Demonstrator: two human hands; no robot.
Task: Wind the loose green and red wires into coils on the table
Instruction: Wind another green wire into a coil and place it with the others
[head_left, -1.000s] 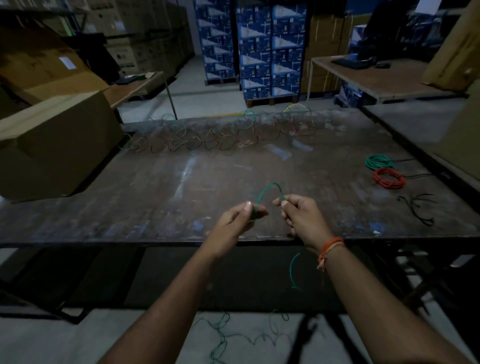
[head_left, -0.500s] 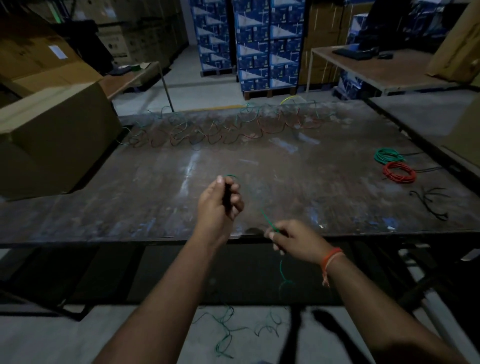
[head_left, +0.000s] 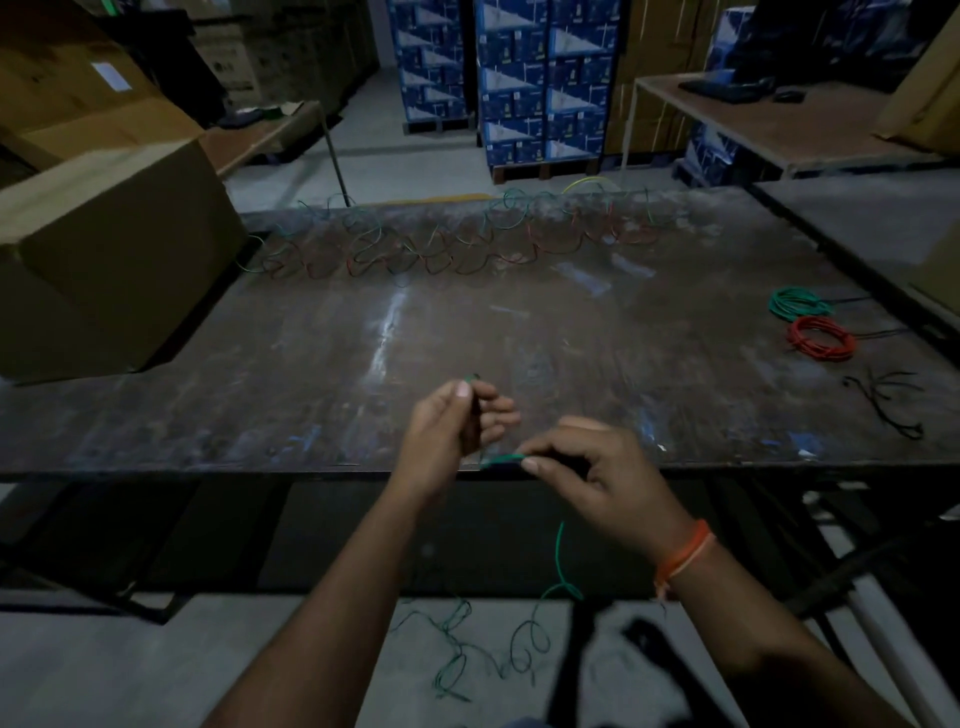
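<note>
At the table's (head_left: 260, 415) near edge, both hands pinch one green wire (head_left: 560, 551): left hand (head_left: 457, 421) apparently its end, right hand (head_left: 597, 473) lower.

Green wire (head_left: 503, 458) in my hands; green coil (head_left: 797, 304) and red coil (head_left: 821, 339) on the dark brown bench (head_left: 311, 364); orange wristband (head_left: 683, 556).

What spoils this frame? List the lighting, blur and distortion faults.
Head view: dim overall, with a pale glare streak on the table; the left hand is motion-blurred, the right hand sharper; wide-angle bending curves the table's edges; the green wire fades into shadow.
</note>
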